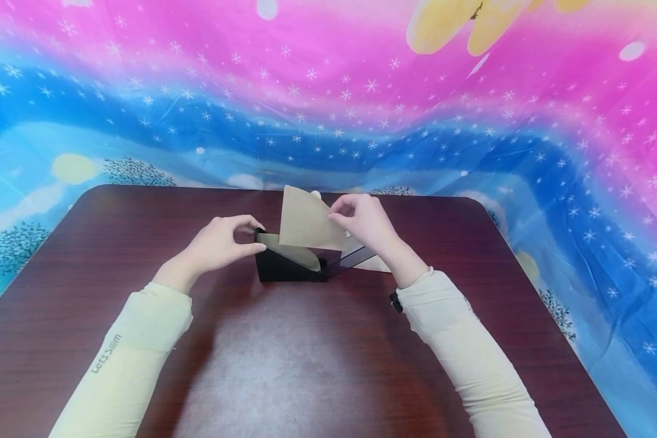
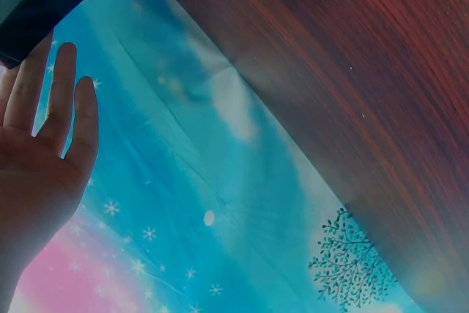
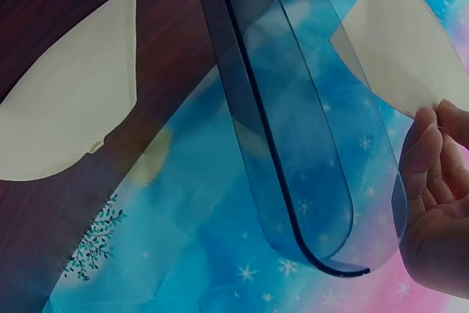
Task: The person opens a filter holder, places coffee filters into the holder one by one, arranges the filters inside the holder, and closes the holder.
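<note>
Dark reddish-brown wooden table [image 1: 285, 353], streaked with grain. Has two rounded far corners and shines with a pale patch of glare toward the near side. Directly on the table, beyond that glare, a black box [image 1: 279, 266], lower at its right end, with a see-through smoky lid [image 3: 315, 181] open to the right. Right of the box, partly behind the lid, a fan-shaped tan paper [image 3: 73, 93], flat on the table, crimped along one edge.

Left sleeve [image 1: 123, 365] was pale cream, close-fitting; dark lettering [image 1: 106, 354], apparently "Let's Slim", ran lengthwise below a loose, doubled-looking cuff [image 1: 159, 310]. Right sleeve [image 1: 484, 371] matched, creased along the forearm. Small black piece [image 1: 396, 302] showed at right cuff [image 1: 429, 301]. Left hand [image 1: 215, 244] and right hand [image 1: 368, 222] were bare.
</note>
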Demonstrator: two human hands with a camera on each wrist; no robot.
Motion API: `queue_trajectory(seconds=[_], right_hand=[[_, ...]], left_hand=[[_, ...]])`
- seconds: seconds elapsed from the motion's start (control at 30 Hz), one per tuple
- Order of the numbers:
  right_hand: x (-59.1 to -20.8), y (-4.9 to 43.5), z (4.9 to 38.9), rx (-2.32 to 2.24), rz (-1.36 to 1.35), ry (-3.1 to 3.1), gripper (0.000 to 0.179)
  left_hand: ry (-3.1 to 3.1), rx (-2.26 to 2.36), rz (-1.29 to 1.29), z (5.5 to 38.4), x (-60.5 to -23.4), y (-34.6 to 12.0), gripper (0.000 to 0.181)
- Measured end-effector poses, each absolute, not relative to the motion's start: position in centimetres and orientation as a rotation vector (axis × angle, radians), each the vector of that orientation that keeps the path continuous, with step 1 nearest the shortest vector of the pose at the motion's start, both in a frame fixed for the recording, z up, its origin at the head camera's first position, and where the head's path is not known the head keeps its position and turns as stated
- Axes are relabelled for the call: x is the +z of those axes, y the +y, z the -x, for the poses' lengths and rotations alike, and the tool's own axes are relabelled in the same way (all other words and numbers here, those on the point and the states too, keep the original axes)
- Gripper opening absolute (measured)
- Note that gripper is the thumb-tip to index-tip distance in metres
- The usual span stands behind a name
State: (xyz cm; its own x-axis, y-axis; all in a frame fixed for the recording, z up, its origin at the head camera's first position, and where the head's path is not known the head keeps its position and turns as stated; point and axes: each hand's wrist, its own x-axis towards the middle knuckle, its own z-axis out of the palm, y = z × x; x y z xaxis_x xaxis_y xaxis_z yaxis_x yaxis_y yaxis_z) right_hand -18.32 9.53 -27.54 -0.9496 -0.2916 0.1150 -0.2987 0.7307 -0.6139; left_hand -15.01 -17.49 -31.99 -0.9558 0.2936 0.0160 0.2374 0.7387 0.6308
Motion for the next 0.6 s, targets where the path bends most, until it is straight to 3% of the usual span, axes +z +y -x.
queue_trajectory(seconds=[0.6], right_hand=[[-28.8,8.6,18.3,0.931,-0.565,-3.001,0.007]], left_hand=[[2.848,1.009,-0.426,15.1,-32.2,-17.6,0.035]])
